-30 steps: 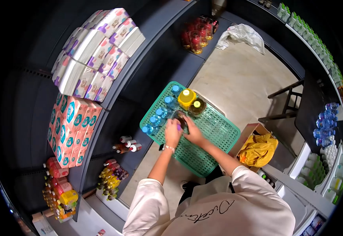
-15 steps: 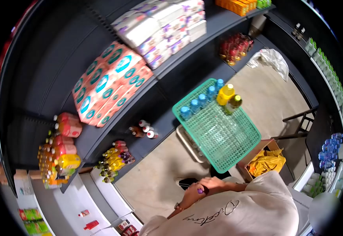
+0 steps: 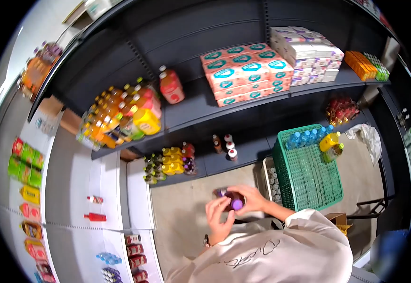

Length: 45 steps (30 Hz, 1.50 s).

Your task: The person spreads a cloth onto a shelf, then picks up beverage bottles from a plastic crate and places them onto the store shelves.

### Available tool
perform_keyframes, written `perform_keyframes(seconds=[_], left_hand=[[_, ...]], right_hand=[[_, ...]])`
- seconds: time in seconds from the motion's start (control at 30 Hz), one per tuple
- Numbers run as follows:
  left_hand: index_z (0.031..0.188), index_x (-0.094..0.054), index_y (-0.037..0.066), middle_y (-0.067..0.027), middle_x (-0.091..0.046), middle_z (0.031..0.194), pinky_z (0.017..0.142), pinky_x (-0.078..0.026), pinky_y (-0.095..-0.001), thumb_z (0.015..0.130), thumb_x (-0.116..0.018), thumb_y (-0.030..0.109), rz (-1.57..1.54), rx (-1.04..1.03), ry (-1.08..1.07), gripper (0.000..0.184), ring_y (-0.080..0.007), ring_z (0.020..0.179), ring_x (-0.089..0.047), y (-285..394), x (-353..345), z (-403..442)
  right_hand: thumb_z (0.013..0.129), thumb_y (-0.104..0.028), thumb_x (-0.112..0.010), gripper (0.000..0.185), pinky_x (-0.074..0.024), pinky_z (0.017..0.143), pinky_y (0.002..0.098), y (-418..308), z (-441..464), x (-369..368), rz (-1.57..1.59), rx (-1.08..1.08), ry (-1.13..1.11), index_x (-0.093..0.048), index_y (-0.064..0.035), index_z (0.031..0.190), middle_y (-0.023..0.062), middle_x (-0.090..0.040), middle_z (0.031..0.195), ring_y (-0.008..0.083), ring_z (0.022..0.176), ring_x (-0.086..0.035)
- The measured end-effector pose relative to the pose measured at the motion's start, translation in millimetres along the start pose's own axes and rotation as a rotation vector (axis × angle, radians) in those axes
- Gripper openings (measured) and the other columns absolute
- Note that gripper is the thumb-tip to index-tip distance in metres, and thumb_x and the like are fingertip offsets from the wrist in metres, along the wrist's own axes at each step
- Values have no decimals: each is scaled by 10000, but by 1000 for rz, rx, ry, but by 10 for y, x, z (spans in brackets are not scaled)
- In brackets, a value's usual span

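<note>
A dark bottle with a purple cap is between my two hands, in front of my chest. My right hand is closed round its far and right side. From the left, my left hand has curved fingers against it, with the thumb near the cap. A small purple and pale patch just beyond the fingers may be part of this bottle or another item; I cannot tell. To the right stands a green plastic basket holding blue-capped bottles, a yellow bottle and a dark yellowish bottle.
Ahead, a dark shelf carries drink bottles, pink tissue packs and white packs. Below it stand small bottles. White shelving runs along the left. A pale crate sits beside the basket.
My view has swung left, so the basket now appears farther right. My hands have moved up and forward from close to my body, and the bottle between them shows more clearly.
</note>
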<state>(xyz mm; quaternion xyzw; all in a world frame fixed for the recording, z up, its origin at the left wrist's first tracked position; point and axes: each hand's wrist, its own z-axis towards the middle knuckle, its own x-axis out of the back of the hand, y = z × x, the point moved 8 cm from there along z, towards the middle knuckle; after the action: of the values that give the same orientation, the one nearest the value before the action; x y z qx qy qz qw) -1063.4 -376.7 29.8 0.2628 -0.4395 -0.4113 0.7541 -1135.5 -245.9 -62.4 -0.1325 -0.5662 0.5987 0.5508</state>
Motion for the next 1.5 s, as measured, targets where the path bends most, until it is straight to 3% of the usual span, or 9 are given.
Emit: perform_keyframes(seconds=[0.13, 0.3, 0.53, 0.67, 0.77, 0.87, 0.97, 1.13, 1.5], left_hand=[[1330, -502, 14, -171, -529, 1325, 996, -420, -428, 681, -838, 207, 122, -172, 159, 756, -344, 1187, -511, -176, 561, -23], [1412, -384, 3, -189, -546, 1336, 986, -442, -464, 582, -905, 373, 261, -94, 25, 1047, -366, 1196, -538, -633, 692, 42], [1348, -396, 21, -183, -598, 1229, 933, -506, -385, 498, -980, 233, -184, 292, 171, 1054, -277, 1089, -616, -1341, 612, 308], [1377, -319, -9, -152, -499, 1297, 1009, -449, -399, 511, -949, 84, -400, 340, 275, 1074, -256, 1165, -542, -1748, 769, 1077], [1389, -329, 1, -141, -497, 1307, 1020, -437, -387, 519, -947, 96, -293, 311, 240, 1071, -243, 1177, -530, -1968, 879, 1888], [1395, -335, 14, -128, -494, 1314, 1028, -426, -371, 544, -936, 93, -239, 98, 166, 1045, -223, 1173, -529, -2307, 831, 2625], [1395, -333, 12, -129, -500, 1304, 1023, -427, -371, 572, -923, 84, -222, 138, 45, 1015, -228, 1176, -526, -2774, 643, 3149], [1373, -373, 10, -126, -534, 1275, 1021, -429, -353, 586, -880, 16, -288, 258, -26, 936, -217, 1172, -531, -3342, 274, 3681], [1403, -369, 3, -130, -583, 1252, 953, -487, -337, 624, -841, -11, -294, 287, -136, 911, -207, 1104, -591, -3807, 62, 4338]], right_hand=[[519, -237, -863, 812, -515, 914, 386, -646, 502, 110, 24, 123, 147, -564, -68, 1255, 130, -628, 1192, 306, 1063, -623], [526, -289, -851, 787, -531, 865, 371, -1175, 861, 70, -36, 241, -95, -572, -81, 1232, 109, -648, 1134, 291, 1012, -641], [609, -354, -876, 784, -531, 899, 382, -985, 1511, 11, -42, 216, -190, -584, -108, 1294, 93, -608, 1266, 265, 1106, -618], [601, -275, -924, 924, -435, 1056, 420, -107, 2044, -77, 628, -8, 15, -493, -61, 1389, 127, -477, 1420, 235, 1276, -502], [646, -248, -907, 1009, -353, 1115, 396, 170, 2557, -226, 395, 42, 37, -364, -42, 1472, 140, -429, 1470, 245, 1315, -463], [679, -257, -882, 1015, -409, 1062, 375, 559, 3146, -197, 456, 73, 132, -307, -75, 1495, 161, -450, 1461, 254, 1287, -507], [747, -224, -843, 971, -398, 1075, 408, 980, 3591, -124, 313, 16, 112, -254, -93, 1508, 175, -441, 1453, 248, 1325, -454], [732, -337, -815, 949, -422, 1042, 438, 1594, 3989, -45, 138, -65, 249, -276, -160, 1491, 188, -476, 1418, 388, 1289, -473], [767, -390, -777, 926, -430, 1029, 430, 2060, 4459, 18, -12, -76, 346, -276, -154, 1509, 193, -476, 1413, 387, 1272, -484]])
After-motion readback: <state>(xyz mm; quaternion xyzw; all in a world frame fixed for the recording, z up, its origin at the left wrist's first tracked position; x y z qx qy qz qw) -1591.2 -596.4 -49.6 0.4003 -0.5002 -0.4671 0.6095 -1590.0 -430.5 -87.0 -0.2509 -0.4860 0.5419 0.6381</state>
